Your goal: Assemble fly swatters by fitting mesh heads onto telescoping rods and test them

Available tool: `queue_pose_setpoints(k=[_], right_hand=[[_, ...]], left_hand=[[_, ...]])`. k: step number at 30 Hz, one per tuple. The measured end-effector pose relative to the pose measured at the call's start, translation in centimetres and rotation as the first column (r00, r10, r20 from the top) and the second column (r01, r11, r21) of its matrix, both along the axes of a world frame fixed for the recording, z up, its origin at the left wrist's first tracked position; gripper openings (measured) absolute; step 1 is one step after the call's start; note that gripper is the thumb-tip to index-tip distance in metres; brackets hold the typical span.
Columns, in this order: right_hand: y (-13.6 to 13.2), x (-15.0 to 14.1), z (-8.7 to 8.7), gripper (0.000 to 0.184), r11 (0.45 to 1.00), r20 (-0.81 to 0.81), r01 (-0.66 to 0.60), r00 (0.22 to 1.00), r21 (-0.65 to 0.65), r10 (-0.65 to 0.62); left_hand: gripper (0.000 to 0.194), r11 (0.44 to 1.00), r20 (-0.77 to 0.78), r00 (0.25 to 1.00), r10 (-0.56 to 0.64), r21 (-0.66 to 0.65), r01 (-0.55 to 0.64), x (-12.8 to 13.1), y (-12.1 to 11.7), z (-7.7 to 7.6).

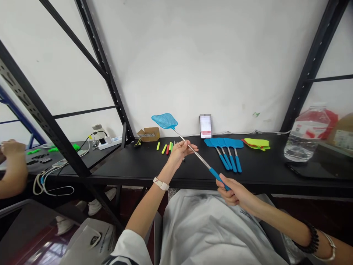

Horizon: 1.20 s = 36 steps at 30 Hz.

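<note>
I hold a blue fly swatter (164,120) stretched out in the air above the black bench (154,167). My right hand (231,191) is closed around its blue handle, low and near my lap. My left hand (182,150) pinches the thin metal rod about halfway up. The mesh head points up and to the left, toward the wall. Several finished blue swatters (224,144) lie flat on the bench just right of my hands.
Small yellow, green and red handle sleeves (165,148) and a cardboard box (149,134) lie behind my left hand. Green and red swatter heads (257,143) are stacked further right, beside a water bottle (306,134). Another person's arm (12,165) works at the far left.
</note>
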State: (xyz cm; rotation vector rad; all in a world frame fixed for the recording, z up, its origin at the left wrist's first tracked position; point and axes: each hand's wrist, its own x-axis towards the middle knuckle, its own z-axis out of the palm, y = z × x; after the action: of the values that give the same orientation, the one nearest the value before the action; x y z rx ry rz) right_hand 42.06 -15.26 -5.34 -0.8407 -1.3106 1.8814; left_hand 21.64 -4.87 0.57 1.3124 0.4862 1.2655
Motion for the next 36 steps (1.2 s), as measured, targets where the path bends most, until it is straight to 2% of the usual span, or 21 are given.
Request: queue_pose_setpoints(k=[4,13,19,24,28,31,34,36], right_hand=[[0.1,-0.5,-0.2,0.051,0.999,0.014,-0.024,1.0,-0.024,0.025],[-0.6,-0.9,0.9,0.055,1.0,0.122,0.03,0.992,-0.002,-0.03],[-1.8,-0.2,0.2,0.06,1.0,0.251,0.007,0.968,-0.016,-0.003],[-2.0,0.6,-1.1,0.053,1.0,0.252,-0.007,0.968,-0.016,0.011],[-2.1,1.2,-1.1,0.053,0.999,0.298,-0.026,0.954,-0.029,0.033],[-2.3,1.8,-0.7,0.053,0.999,0.366,-0.027,0.931,0.039,0.01],[-2.5,2.2,-0.2,0.05,0.982,0.44,-0.061,0.898,0.177,-0.023],[-2.6,2.4,0.2,0.047,0.954,0.492,-0.088,0.868,0.286,-0.067]], left_hand=[[0.028,0.996,0.014,0.997,0.076,-0.042,-0.075,-0.6,0.0,0.2],[0.021,0.981,0.062,0.981,0.183,-0.08,-0.178,-1.3,0.9,0.4],[0.017,0.911,0.126,0.905,0.406,-0.132,-0.391,-4.8,1.7,1.4],[0.018,0.877,0.136,0.871,0.473,-0.172,-0.449,-6.9,2.3,1.2],[0.017,0.855,0.167,0.842,0.513,-0.182,-0.485,-8.1,2.6,1.5],[0.02,0.821,0.217,0.794,0.567,-0.221,-0.526,-9.6,2.7,2.1],[0.024,0.759,0.244,0.721,0.648,-0.278,-0.588,-11.2,2.7,2.3],[0.025,0.739,0.262,0.693,0.671,-0.308,-0.599,-11.8,2.9,2.1]])
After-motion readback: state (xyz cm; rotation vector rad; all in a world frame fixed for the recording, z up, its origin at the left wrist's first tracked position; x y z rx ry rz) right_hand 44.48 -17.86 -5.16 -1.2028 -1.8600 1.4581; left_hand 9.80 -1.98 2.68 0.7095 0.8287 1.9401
